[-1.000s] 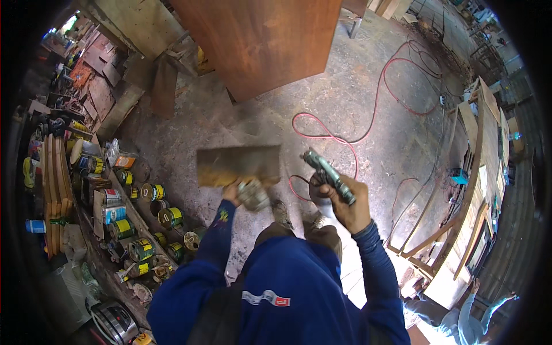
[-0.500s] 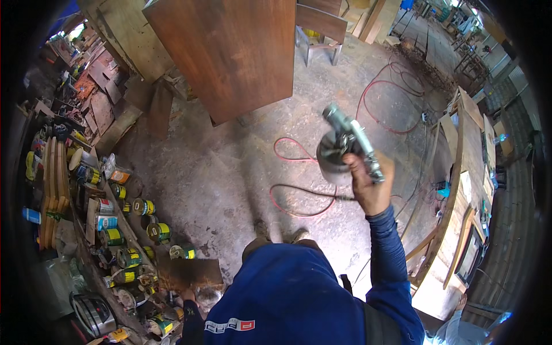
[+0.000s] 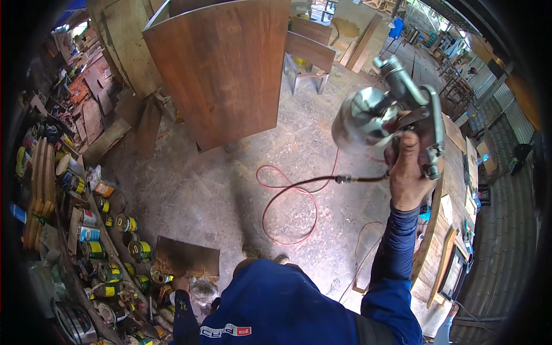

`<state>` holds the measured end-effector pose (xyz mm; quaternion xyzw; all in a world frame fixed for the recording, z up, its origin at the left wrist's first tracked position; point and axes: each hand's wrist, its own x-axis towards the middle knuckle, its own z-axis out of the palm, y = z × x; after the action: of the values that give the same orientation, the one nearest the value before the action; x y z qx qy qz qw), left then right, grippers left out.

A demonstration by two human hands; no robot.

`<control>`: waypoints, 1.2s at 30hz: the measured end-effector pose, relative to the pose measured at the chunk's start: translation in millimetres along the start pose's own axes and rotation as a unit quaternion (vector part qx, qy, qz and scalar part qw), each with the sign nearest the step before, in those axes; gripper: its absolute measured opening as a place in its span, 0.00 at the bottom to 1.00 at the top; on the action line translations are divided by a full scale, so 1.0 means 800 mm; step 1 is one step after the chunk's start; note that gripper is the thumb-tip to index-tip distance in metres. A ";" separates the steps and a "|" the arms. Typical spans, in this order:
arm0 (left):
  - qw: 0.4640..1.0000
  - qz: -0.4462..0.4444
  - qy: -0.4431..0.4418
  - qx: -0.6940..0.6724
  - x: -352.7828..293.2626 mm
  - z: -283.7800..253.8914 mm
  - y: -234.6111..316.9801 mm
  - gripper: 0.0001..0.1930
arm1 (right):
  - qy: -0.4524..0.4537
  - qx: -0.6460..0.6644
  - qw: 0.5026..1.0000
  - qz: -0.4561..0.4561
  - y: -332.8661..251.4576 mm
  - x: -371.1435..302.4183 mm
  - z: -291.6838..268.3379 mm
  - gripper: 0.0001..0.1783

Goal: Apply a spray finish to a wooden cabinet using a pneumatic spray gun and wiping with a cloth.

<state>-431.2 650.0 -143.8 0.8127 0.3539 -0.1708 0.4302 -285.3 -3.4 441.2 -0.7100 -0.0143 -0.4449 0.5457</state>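
My right hand (image 3: 408, 175) is wrapped round the grip of a metal spray gun (image 3: 405, 92), raised high at the right. Its round silver cup (image 3: 359, 121) hangs to the left of the gun body and is partly blurred. From below the grip a dark hose (image 3: 313, 183) with a metal coupling runs off, near a looped red hose (image 3: 313, 221) on the floor. Low at the left, my left hand (image 3: 181, 284) closes on the near edge of a dark brown board (image 3: 190, 257); its fingers are partly hidden. A crumpled clear plastic bag (image 3: 203, 290) shows beside it.
A large brown wooden panel piece (image 3: 224, 75) stands ahead, with a small metal-legged piece (image 3: 307, 80) behind it. Several paint cans (image 3: 140, 249) crowd the left. A wooden workbench (image 3: 431, 282) lines the right side.
My right hand has lifted the spray gun up and to the right, drawing the hose with it. The board has shifted slightly forward with my left hand. The view has shifted too.
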 end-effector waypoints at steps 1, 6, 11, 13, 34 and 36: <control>1.000 0.006 -0.004 0.002 0.010 0.001 0.042 0.24 | 0.025 0.030 0.999 -0.016 -0.007 0.004 0.011 0.16; 0.985 0.019 0.017 -0.168 0.007 0.040 0.181 0.35 | -0.083 -0.141 0.986 0.004 0.049 -0.003 0.015 0.19; 0.975 0.004 0.019 -0.221 -0.004 0.064 0.208 0.30 | -0.176 -0.231 0.955 0.068 0.128 -0.054 0.001 0.14; 0.956 0.096 -0.029 -0.276 -0.004 0.072 0.201 0.21 | -0.206 -0.243 0.940 0.124 0.155 -0.057 -0.020 0.15; 0.765 -0.049 -0.087 -0.636 -0.016 0.661 0.639 0.14 | -0.414 -0.156 0.896 -0.029 0.399 0.129 -0.117 0.21; 0.850 -0.002 -0.021 -0.526 0.074 0.681 0.593 0.15 | -0.453 -0.116 0.884 0.001 0.425 0.108 -0.101 0.20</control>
<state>-33.1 48.9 -215.1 0.4604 0.3831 0.0237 0.8004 -110.9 -244.5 238.3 -0.8922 -0.2074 -0.0728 0.3945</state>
